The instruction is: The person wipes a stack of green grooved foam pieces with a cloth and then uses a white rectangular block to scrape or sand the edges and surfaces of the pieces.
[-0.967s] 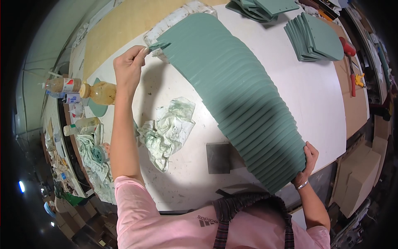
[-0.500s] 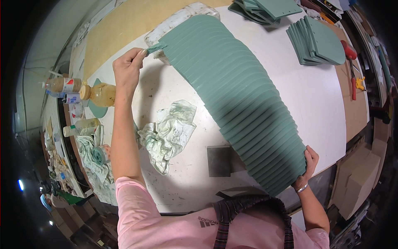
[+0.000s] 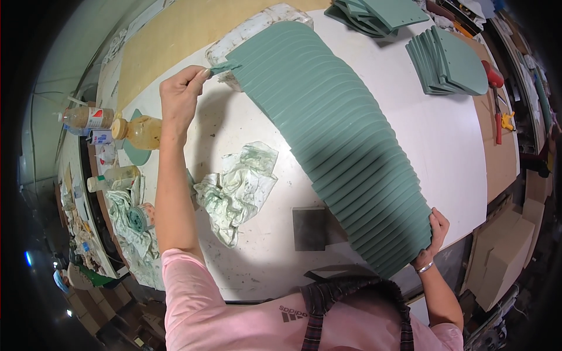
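A long row of overlapping green panels (image 3: 345,134) with rounded edges slants across the table, from the upper middle down to the lower right. Pinched between the thumb and fingers of my left hand (image 3: 182,96) is a small green-stained cloth (image 3: 222,68). Its tip touches the left edge of the panels near the row's far end. My right hand (image 3: 433,237), with a bracelet at the wrist, is closed around the right edge at the row's near end; some of its fingers are hidden. A whitish, stained block (image 3: 219,50) lies under the far end.
Crumpled stained cloth (image 3: 237,190) and a dark square pad (image 3: 309,228) lie on the white tabletop (image 3: 260,266). Bottles, including a yellow jar (image 3: 143,133), and an open green tin (image 3: 140,217) line the left. More green panels (image 3: 451,61) and a red-headed mallet (image 3: 493,75) are at right.
The cloth in my left hand has shifted slightly along the panels' left edge. My right hand keeps its hold, and the panels lie as before.
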The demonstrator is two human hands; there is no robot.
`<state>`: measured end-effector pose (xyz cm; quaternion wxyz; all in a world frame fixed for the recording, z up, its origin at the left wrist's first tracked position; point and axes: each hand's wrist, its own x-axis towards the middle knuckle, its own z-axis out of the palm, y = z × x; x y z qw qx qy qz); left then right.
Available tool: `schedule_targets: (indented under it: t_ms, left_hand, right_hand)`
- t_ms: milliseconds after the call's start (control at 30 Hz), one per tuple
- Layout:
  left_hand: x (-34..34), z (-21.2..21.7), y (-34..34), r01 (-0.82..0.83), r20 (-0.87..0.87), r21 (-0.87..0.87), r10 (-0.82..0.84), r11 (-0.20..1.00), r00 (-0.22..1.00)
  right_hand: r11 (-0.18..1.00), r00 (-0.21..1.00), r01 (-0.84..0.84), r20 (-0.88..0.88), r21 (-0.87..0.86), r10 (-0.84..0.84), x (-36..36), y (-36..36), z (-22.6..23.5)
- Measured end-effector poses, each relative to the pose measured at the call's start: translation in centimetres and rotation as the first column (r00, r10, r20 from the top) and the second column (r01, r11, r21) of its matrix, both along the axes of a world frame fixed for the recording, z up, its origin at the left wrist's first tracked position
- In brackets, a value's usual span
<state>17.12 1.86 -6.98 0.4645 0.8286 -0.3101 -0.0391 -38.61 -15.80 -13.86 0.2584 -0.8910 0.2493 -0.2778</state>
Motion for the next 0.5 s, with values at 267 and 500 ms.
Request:
schedule_targets:
  t_ms: [267, 500]
  left_hand:
    - [-0.8, 1.1, -0.2, -0.015, -0.001, 0.076, 0.015, 0.997, 1.000]
    - [-0.3, 0.5, -0.5, 0.049, 0.131, 0.041, -0.054, 0.998, 0.990]
  right_hand:
    - [1.000, 1.000, 0.020, 0.000, 0.006, -0.020, -0.1, 0.0, -0.1]
    - [1.000, 1.000, 0.019, 0.015, -0.002, -0.019, 0.0, 0.0, 0.0]
